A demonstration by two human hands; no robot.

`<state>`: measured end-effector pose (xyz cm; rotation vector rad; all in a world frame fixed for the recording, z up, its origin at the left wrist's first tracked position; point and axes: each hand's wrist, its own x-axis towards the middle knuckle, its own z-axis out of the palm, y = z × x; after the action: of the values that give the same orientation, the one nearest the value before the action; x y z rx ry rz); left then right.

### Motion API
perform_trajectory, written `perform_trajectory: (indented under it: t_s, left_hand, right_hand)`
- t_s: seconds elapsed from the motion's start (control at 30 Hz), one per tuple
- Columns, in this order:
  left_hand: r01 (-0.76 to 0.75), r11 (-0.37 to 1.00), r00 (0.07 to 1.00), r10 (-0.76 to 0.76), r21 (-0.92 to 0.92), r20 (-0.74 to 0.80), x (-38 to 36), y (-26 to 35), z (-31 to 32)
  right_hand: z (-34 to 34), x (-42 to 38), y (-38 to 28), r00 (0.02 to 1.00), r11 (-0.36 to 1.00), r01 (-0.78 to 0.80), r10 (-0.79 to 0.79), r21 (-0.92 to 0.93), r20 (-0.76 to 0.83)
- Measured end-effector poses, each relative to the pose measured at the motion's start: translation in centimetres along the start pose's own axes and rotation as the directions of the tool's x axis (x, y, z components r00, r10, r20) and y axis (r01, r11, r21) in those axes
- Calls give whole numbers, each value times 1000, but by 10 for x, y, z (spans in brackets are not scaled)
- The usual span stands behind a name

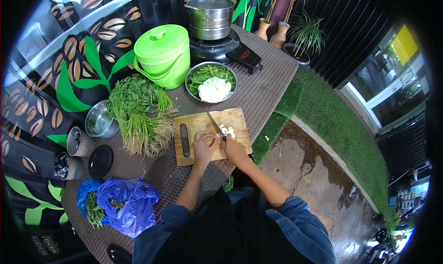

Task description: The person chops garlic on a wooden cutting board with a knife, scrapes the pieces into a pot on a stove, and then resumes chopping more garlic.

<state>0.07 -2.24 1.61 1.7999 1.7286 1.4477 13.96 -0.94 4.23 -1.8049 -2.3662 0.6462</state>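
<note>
In the head view, my right hand (235,149) is wrapped round the handle of a kitchen knife (213,123), whose blade points away over the wooden cutting board (237,118). My left hand (204,148) is on the board, its fingers bent and drawn together close to the blade; what they hold is too small to make out. Chopped white pieces (228,130) lie on the board just beyond my right hand. Past the board stands a metal bowl (188,88) with cut green leaves (210,73) and a heap of white pieces (214,89).
Left of the board lie leafy greens with roots (143,112). Behind are a lidded green bucket (166,61) and a steel pot (211,19) on a portable stove (244,57). A metal bowl (101,121) and blue plastic bags (129,204) sit at the left.
</note>
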Motion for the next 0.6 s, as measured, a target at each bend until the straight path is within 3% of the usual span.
perform_trajectory:
  t_s: [0.13, 0.2, 0.33, 0.47, 0.6]
  left_hand:
    - [34, 998, 999, -34, -55, 2, -1, -5, 0]
    - [48, 994, 999, -48, -98, 8, 0, -9, 1]
    - [64, 990, 998, -61, -128, 32, -1, -11, 1]
    - [93, 992, 994, -89, -80, 59, -1, -4, -3]
    - [85, 991, 996, -81, -106, 42, -2, -10, -2]
  right_hand:
    - [-17, -8, -5, 998, 998, 60, -60, -6, -25]
    - [-16, -17, -18, 996, 994, -84, 81, 75, 48]
    - [20, -16, -17, 994, 996, -85, 86, 13, -71]
    - [10, -3, -10, 993, 1000, 21, -18, 22, -120]
    - [8, -13, -15, 993, 999, 21, -17, 32, -118]
